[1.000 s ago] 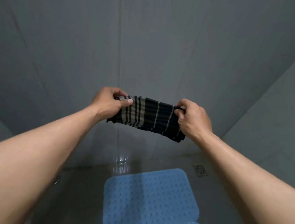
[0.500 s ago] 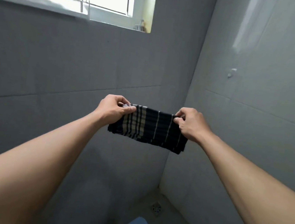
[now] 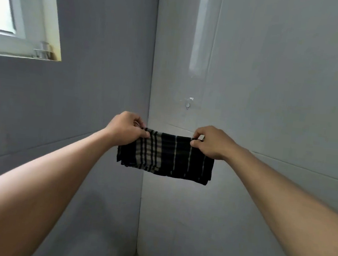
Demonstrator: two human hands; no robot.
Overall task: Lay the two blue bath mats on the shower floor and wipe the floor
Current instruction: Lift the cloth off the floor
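Left hand [image 3: 126, 127] and right hand [image 3: 210, 142] raised at arm's length, each pinched tight on a top corner of a folded dark striped cloth [image 3: 166, 156]. Cloth stretched between them, hanging before the tiled wall corner [image 3: 153, 79]; window [image 3: 22, 18] upper left

Daylight from window [image 3: 3, 1], glare streak on right wall [image 3: 199, 32], wide-angle bowing

Two hands [image 3: 127, 128] [image 3: 211, 142]; one striped cloth [image 3: 165, 159]; one window [image 3: 19, 9]; one wall hook [image 3: 188, 104].
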